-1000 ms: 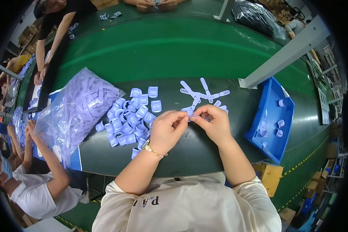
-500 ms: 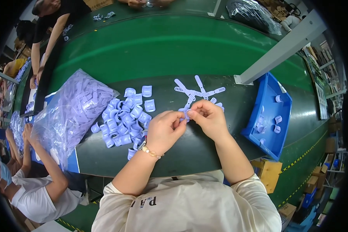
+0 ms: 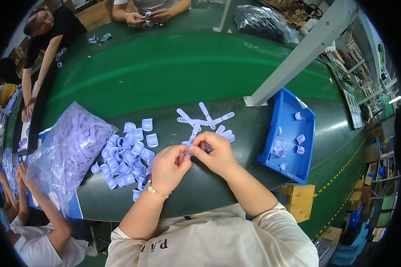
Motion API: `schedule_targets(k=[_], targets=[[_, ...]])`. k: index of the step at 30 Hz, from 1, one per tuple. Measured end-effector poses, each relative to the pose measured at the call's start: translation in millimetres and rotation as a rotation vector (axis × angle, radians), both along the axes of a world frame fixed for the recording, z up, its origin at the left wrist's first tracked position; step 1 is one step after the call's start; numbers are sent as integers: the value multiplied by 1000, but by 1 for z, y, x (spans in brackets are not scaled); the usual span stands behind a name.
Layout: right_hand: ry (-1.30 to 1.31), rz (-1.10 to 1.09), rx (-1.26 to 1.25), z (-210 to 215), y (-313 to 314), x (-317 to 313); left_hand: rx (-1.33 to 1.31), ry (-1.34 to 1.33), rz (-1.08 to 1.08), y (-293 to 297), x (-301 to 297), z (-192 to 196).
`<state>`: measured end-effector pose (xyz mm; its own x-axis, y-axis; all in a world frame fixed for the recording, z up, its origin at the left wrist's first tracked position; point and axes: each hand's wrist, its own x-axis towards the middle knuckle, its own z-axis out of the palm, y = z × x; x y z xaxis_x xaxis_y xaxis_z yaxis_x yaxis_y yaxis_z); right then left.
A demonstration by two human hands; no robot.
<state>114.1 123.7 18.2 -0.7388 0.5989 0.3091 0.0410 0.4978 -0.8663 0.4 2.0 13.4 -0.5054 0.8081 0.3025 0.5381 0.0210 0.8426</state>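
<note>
Since the earlier frame the two hands have stayed together at the centre of the frame, barely shifted against the loose pieces behind them. The left hand and the right hand both pinch one small lilac plastic piece between fingertips, held just above the dark work mat. Left of the hands lies a heap of curved lilac clips, and beyond it, at the left of the frame, a clear bag of lilac parts. Just behind the hands lie long lilac strips. At the right stands a blue tray with a few pieces. Farther up runs the green belt.
</note>
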Motion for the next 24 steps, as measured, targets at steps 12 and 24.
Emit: schedule_targets(k=[12, 24], targets=[[55, 54, 165, -1, 4, -2, -12, -300, 17, -1, -3, -11], [133, 174, -481, -10, -4, -2, 54, -219, 9, -7, -4, -6]])
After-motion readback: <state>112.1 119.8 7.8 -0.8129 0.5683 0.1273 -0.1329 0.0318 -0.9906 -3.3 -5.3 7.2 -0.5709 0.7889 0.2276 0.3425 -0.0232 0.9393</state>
